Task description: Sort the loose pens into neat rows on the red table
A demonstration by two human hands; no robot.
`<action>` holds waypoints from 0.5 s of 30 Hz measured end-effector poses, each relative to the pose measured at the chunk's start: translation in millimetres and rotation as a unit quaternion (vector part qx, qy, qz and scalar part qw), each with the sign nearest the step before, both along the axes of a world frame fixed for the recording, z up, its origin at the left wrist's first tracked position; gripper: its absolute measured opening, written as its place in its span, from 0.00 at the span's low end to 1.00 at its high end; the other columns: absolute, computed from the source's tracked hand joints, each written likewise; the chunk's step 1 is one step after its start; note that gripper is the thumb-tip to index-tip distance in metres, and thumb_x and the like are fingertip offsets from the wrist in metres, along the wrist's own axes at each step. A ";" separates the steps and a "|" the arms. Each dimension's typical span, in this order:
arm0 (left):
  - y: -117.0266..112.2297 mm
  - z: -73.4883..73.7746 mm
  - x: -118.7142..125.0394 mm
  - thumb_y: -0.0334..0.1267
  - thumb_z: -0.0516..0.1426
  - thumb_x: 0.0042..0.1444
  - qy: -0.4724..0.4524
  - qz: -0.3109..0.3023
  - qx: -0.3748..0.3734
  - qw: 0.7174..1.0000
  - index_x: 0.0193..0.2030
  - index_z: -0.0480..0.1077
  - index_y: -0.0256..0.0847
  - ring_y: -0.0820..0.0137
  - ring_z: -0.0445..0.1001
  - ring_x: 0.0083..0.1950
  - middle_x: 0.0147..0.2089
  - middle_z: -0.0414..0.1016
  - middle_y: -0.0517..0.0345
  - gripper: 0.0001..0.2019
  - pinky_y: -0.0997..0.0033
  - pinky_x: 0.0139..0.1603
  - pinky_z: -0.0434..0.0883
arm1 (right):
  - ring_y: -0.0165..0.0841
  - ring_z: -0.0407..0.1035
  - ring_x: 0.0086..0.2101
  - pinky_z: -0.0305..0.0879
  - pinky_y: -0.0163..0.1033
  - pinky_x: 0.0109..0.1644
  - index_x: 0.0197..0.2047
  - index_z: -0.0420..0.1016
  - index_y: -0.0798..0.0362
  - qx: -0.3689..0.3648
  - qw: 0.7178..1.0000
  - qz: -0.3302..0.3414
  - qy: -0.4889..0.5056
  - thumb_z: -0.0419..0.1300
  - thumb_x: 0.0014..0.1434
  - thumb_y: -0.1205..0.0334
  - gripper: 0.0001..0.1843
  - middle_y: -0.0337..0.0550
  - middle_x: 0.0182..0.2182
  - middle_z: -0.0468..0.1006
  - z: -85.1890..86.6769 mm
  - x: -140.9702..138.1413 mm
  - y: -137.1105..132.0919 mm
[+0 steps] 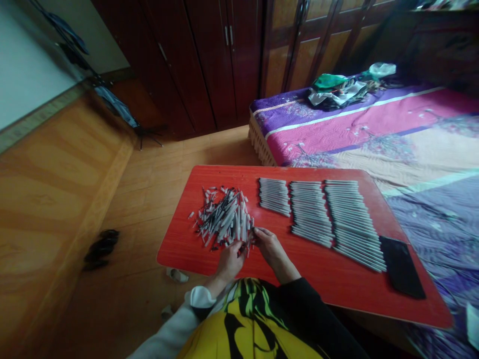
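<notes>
A loose heap of white and black pen parts (224,219) lies on the left part of a red table (209,259). My left hand (230,260) is closed at the heap's near edge, pinching a small pen piece. My right hand (268,245) is beside it, fingers curled at the same piece between the two hands. To the right lie three neat rows of assembled white pens (329,214), side by side.
A black phone (401,267) lies at the table's right end. A bed with a pink and purple quilt (374,129) stands behind and to the right. Dark wooden wardrobes (209,60) line the back. A dark shoe (100,248) sits on the wooden floor, left.
</notes>
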State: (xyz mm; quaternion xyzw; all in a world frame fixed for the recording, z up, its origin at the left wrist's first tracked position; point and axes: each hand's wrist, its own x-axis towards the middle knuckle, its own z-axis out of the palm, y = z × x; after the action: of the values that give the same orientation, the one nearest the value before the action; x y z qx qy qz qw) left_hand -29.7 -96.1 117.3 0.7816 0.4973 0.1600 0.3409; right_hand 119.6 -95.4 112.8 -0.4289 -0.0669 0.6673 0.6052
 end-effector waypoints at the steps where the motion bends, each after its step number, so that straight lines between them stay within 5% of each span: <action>1: 0.3 0.0 0.0 0.34 0.51 0.56 -0.001 0.000 0.000 1.000 0.39 0.70 0.40 0.69 0.73 0.37 0.36 0.75 0.55 0.08 0.75 0.37 0.66 | 0.27 0.66 0.23 0.61 0.32 0.26 0.26 0.76 0.57 -0.002 1.000 -0.004 -0.003 0.71 0.36 0.59 0.14 0.39 0.21 0.75 1.3 -0.3 0.6; 15: 1.4 2.1 -1.3 0.33 0.52 0.56 0.004 0.014 -0.011 1.000 0.39 0.71 0.40 0.70 0.73 0.37 0.36 0.75 0.54 0.08 0.75 0.37 0.66 | 0.28 0.65 0.20 0.62 0.35 0.26 0.26 0.76 0.57 -0.014 0.998 -0.014 -0.056 0.70 0.35 0.57 0.14 0.39 0.18 0.74 2.9 -2.4 0.9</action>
State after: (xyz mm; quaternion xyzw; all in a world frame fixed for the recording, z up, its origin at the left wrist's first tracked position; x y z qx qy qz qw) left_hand -30.9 -94.7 119.4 0.7716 0.5111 0.1561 0.3451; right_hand 117.2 -94.6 115.7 -0.4751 -0.0851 0.6345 0.6037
